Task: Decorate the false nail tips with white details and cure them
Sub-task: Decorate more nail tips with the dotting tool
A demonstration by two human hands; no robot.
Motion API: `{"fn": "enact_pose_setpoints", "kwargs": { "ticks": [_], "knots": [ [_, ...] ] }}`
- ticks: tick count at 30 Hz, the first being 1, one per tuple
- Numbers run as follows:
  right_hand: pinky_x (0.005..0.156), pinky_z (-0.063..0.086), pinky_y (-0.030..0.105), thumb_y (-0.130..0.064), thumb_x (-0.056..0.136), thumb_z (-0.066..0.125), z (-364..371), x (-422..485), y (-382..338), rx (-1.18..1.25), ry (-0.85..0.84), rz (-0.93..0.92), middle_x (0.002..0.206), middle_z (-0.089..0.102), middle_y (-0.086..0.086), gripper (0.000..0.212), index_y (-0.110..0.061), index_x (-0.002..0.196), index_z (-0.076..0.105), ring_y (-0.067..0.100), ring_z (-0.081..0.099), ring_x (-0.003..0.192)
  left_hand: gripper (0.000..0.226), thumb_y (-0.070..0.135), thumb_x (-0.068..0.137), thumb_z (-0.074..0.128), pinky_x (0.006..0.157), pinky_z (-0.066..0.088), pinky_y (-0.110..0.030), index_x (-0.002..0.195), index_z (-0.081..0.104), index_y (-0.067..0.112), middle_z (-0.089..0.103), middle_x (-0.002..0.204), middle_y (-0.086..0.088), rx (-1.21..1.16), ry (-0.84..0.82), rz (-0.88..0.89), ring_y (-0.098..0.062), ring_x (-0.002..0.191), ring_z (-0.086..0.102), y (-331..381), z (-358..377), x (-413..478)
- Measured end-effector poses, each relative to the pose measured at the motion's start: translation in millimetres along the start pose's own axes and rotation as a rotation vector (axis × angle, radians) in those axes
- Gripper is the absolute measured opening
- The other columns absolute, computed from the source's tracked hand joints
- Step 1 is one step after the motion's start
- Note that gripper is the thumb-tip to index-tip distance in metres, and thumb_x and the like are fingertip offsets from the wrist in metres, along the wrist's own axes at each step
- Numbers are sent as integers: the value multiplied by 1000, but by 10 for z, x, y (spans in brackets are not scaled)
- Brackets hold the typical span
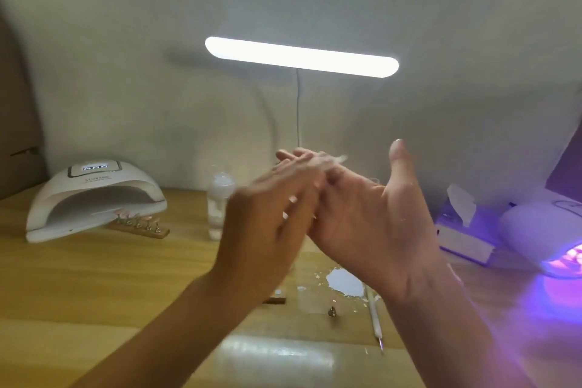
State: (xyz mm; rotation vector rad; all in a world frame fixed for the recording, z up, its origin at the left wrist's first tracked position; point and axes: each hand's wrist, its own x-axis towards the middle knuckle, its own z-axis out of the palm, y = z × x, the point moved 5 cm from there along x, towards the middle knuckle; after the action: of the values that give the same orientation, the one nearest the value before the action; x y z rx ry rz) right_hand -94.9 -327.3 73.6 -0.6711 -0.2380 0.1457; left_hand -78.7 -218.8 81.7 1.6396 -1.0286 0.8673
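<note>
1. Containers: one clear bottle [219,205] stands upright on the wooden table [94,293], behind the hands. It holds clear liquid, level not readable.
2. One tissue box [463,230] sits at far right, with a sheet poking out of its top.
3. Curing lamps, two. The white lamp [94,198] is at left with its display lit. The second lamp [551,230] is at the right edge, its mouth glowing violet.
4. False nail tips [138,219]: one row of pink tips on a wooden stand [141,230], sitting at the white lamp's mouth and partly under its rim. Too small for a sure count.
5. Left hand [271,214], blurred, is raised over the table with fingers extended, laid across the right hand's fingers.
6. Right hand [378,220] is palm up, fingers straight, thumb upright, gripping nothing. There is a whitish smear where the fingers meet; cannot tell what it is.
7. Below the hands: one white patch [345,282], one slim pointed tool [373,312] lying flat, one small wooden block [277,296].
8. One lit light bar [302,57] hangs on the wall.
</note>
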Motion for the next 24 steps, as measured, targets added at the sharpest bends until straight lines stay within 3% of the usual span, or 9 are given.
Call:
{"fn": "enact_pose_setpoints", "kwargs": {
  "ticks": [2,6,9,12,15,17,19,21,24],
  "knots": [
    [117,33,43,-88,80,31,-16,-15,-37,87,11,-49,148,49,21,115,6,146,39,32,44,141,29,12,99,56,106,45,-25,125,67,14,65,130,3,44,-78,76,-3,126,55,61,164,-94],
    [111,39,50,-85,84,26,-187,-53,-168,47,173,-167,140,56,25,109,4,145,42,34,50,136,30,15,100,54,109,44,-28,127,66,12,62,133,1,10,-129,140,-4,130,52,141,315,-256],
    [114,35,49,-86,84,21,-238,-48,-203,-43,249,-192,147,51,21,109,1,146,42,29,46,139,31,19,101,51,107,46,-33,127,67,12,63,133,0,33,-199,224,-7,130,53,194,355,-309],
    [117,31,49,-86,81,35,-221,-1,-142,69,233,-166,146,51,22,112,8,141,45,31,46,138,32,21,101,48,100,49,-26,122,69,13,70,122,3,116,-157,213,-1,119,60,108,222,-175],
    [123,19,45,-90,76,34,-69,63,88,-17,99,-62,147,50,13,115,4,138,50,25,42,141,27,21,101,51,71,36,3,117,71,14,70,91,13,180,29,57,22,76,54,-74,-78,12],
    [120,24,44,-91,76,28,-53,102,211,-66,118,-33,143,55,14,109,-3,133,57,22,43,139,26,22,101,52,68,35,4,118,70,16,71,95,12,179,59,9,19,73,57,-95,-109,29],
    [105,42,37,-88,79,30,-94,119,269,-11,195,-9,127,64,15,101,-2,118,63,24,56,124,26,19,99,54,87,45,-6,119,70,17,73,113,6,99,-36,37,10,100,63,0,66,-81],
    [107,41,38,-82,85,31,-283,91,233,41,345,-31,138,58,22,104,7,133,53,29,55,130,28,19,99,54,95,51,-21,123,69,21,71,120,6,-9,-146,6,4,110,63,133,281,-235],
    [113,30,45,-71,93,25,-491,30,151,90,479,-81,154,40,23,95,5,149,36,30,40,143,33,32,100,47,71,48,-17,126,68,29,76,96,8,-38,-238,-109,2,75,63,188,471,-404]
  ]
}}
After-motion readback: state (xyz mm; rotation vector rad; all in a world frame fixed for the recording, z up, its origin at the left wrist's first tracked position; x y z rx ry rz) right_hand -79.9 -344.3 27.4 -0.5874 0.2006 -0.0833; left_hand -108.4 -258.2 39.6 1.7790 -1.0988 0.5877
